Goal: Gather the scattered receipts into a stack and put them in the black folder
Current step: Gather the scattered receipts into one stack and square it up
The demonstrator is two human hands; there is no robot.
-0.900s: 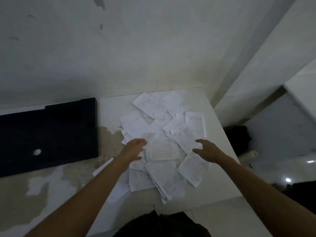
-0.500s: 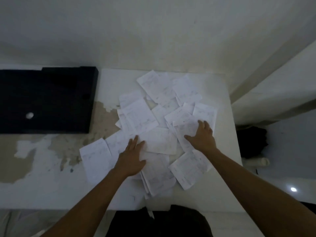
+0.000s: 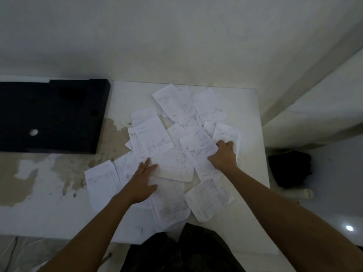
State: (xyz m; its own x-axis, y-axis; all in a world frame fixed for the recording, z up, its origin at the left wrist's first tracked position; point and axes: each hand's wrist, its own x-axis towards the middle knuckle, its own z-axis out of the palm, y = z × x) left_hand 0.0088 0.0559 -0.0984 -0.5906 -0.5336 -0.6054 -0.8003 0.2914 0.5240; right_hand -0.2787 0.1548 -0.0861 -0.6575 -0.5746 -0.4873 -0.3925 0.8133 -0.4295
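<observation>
White printed paper receipts lie scattered and overlapping on the worn white tabletop.
Your left hand presses flat, fingers straight, on the pile's near side. Your right hand curls its fingers round sheets at the right edge. The flat black rectangular folder lies left, apart from the pile.

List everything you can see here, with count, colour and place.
receipts: over a dozen, white, strewn and overlapping on the table, middle and right
folder: one, black, flat at the table's far left
table: one, white with worn beige patches, against the wall
dark bundle: one, black, on the floor right of the table
left hand: one, flat on the receipts near the pile's middle
right hand: one, fingers curled round receipts at the pile's right side
</observation>
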